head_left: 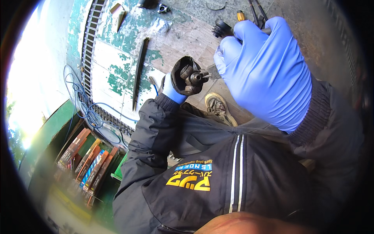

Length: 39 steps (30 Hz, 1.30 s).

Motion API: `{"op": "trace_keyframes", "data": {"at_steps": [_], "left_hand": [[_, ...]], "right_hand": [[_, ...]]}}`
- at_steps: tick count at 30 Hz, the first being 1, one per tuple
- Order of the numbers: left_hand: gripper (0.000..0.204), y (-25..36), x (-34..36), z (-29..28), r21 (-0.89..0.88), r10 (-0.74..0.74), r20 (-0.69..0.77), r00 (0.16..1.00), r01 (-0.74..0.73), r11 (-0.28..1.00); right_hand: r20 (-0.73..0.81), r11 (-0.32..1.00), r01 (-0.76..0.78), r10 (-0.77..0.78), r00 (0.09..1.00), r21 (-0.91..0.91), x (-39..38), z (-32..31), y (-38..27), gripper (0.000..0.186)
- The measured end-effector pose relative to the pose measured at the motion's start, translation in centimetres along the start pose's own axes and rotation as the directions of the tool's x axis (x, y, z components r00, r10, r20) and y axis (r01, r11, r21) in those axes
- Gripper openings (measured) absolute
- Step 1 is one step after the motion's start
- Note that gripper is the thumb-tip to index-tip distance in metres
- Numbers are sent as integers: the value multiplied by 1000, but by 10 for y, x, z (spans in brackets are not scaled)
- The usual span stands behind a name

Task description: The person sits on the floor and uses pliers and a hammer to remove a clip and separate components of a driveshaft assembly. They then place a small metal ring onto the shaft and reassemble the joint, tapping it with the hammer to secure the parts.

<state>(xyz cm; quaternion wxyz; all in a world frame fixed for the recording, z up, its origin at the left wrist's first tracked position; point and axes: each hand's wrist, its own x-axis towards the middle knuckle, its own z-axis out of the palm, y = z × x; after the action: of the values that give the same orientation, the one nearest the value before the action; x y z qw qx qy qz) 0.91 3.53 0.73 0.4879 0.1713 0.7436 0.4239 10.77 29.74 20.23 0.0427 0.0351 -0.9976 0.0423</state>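
My left hand [171, 90], in a blue glove, is wrapped around a greasy dark CV joint [180, 84]. Its open cup faces up, with rounded brown lumps and a central metal stub inside. My right hand [263, 74], also gloved in blue, is closed with its back toward me. Beneath its thumb side, the grey metal jaws of what look like pliers [214, 73] reach to the central stub. The right hand hides most of that tool. A black ribbed part [222, 29] shows beside the knuckles; I cannot tell whether the hand touches it.
Near the right fist are an orange-tipped piece [240, 15] and dark rods [254, 12]. A long dark bar [140, 72] lies on the worn tiles. At left, a blue cable [83, 99] coils by a floor grate [89, 46], above a green bin [50, 136] holding boxes.
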Motion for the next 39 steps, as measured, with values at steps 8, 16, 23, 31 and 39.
{"op": "trace_keyframes", "data": {"at_steps": [8,16,23,31,39], "left_hand": [[31,-2,10,3,-264,-227,38,973,229,937],[26,15,3,12,-682,65,235,970,117,722],[24,-1,12,9,-358,-352,37,935,342,869],[19,-23,32,16,-397,15,126,992,37,917],[20,-30,81,13,-337,322,363,875,-199,920]], "right_hand": [[-59,1000,-23,23,998,2,1,7,1,19],[-62,984,111,-121,991,-141,0,9,6,13],[-4,958,165,-170,985,-236,-2,13,8,9],[87,955,201,-186,979,-216,2,22,21,4],[99,965,205,-190,977,-165,9,26,42,5]]}}
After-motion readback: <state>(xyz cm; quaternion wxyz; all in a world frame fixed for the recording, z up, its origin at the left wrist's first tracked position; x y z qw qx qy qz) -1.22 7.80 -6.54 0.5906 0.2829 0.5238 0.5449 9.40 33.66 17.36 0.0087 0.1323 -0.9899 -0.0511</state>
